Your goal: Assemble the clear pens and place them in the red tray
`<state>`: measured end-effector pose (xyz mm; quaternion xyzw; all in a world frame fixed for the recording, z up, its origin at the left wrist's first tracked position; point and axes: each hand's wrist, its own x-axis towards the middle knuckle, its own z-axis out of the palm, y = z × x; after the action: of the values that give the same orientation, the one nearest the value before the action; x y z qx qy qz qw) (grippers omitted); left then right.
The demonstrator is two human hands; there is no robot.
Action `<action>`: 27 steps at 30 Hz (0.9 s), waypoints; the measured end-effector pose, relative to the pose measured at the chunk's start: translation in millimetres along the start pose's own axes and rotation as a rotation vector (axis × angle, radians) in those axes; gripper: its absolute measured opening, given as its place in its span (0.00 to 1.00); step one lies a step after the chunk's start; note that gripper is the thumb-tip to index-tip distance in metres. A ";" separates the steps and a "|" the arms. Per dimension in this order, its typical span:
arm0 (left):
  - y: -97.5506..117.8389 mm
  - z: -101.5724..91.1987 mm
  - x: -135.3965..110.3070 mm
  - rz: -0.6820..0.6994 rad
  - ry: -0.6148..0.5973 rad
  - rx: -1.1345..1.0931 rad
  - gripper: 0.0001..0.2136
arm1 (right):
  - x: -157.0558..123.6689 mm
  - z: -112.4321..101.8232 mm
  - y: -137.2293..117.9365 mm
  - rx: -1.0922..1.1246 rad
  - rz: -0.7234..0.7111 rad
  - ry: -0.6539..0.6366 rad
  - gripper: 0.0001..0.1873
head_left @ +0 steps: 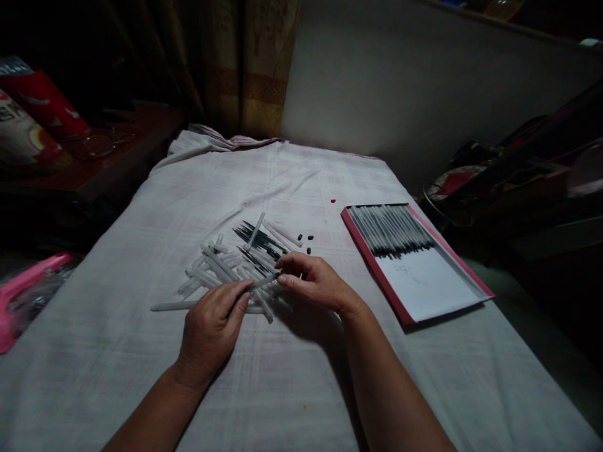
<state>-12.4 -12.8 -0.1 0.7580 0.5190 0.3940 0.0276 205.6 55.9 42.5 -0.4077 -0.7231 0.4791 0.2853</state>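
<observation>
A translucent pen barrel (264, 282) with a dark end stretches between my two hands. My left hand (214, 323) is closed on its near end, thumb and fingertips pinching it. My right hand (318, 282) has its thumb and fingers closed at the dark end, partly hiding it. Beneath and beyond them lies a loose pile of clear pen barrels (219, 263). A bunch of thin black refills (257, 235) with pointed tips rests at the far side of the pile. Several small black caps or plugs (310, 238) sit just past my right hand.
An open red-edged box (377, 273) on the right holds a row of pens (393, 229). A small red piece (333, 201) lies farther back on the checked cloth (264, 402). A pink-handled object (28, 282) is at the left edge, near a side table (127, 157).
</observation>
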 end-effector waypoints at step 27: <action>2.0 -2.1 2.5 -0.031 -0.007 -0.058 0.10 | 3.3 6.1 -1.9 -0.092 0.011 0.032 0.12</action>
<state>-11.8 -12.5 3.7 0.7501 0.5191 0.4057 0.0577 198.4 55.6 42.0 -0.4320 -0.7375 0.4401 0.2753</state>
